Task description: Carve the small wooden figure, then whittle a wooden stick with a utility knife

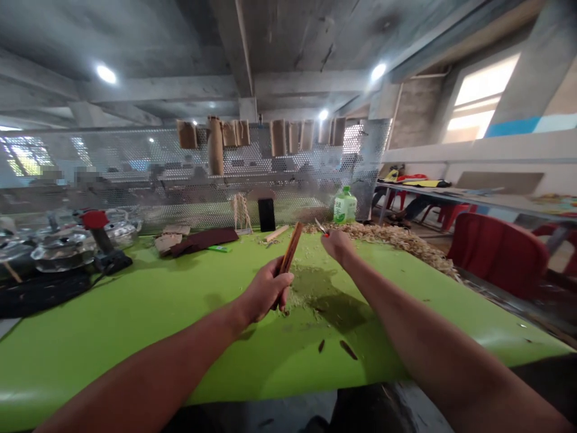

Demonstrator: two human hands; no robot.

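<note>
"Wooden stick [292,245]: where do we have it?"

"Over the middle of our green table [148,307], its top leaning right. We cannot tell whether its lower end touches the surface."

"And the edges around us?"

"Our near edge runs beneath both forearms [175,352]; a perforated metal screen [311,180] stands along the far one. Most of our room is the wide green stretch on the left."

"On the right?"

"A ridge of pale shavings [396,237] lines the far right edge, with a green bottle [345,205] standing beside it."

"How are our fingers?"

"Our left hand [269,288] wraps the stick's lower part, leaving its upper end free. Our right hand [337,245] curls tightly round a knife [321,227], blade up and left, with a gap between it and the stick."

"Smallest?"

"Two dark chips [348,350], lying towards our near edge, between our forearms."
</note>
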